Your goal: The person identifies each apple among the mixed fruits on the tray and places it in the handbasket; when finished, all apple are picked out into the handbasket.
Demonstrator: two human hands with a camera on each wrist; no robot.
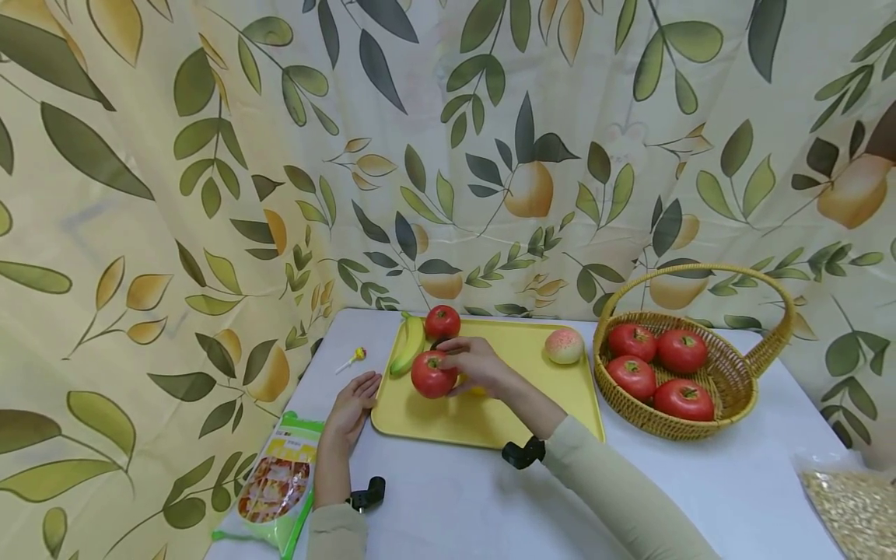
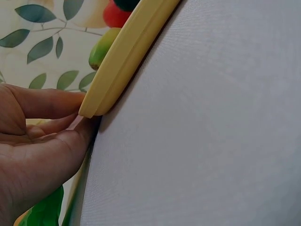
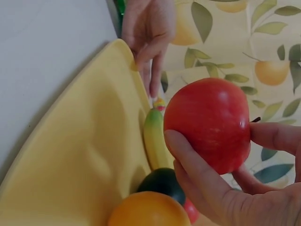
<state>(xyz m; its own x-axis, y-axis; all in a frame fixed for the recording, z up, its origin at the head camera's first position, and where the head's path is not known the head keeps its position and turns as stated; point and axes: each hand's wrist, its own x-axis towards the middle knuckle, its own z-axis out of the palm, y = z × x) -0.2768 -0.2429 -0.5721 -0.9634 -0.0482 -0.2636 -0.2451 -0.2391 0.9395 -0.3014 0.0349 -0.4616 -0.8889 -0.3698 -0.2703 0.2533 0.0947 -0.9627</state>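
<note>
Head view, centre: right hand clamped on a red apple, fingers and thumb curled about it; the right wrist view shows the apple pinched between fingertips, its dark stem just beside one finger, the wrist-side part of the hand cut off at lower right. Apple lies left of frame centre, over the left half of the yellow tray; its height above the tray cannot be read from the head view. Left hand at the tray's lower-left corner, fingers mostly straight and touching the rim; left wrist view crops the palm at the left edge, and how far the fingers reach beneath the rim is hidden. Banana at the tray's upper left, a second red fruit beside it. A dark green fruit is mostly covered by the right hand in the head view; an orange fruit is cut by the bottom edge of the right wrist view. Peach at the tray's upper right. Wicker basket at right holds four red fruits; lower right, a clear bag of grains runs off-frame.
</note>
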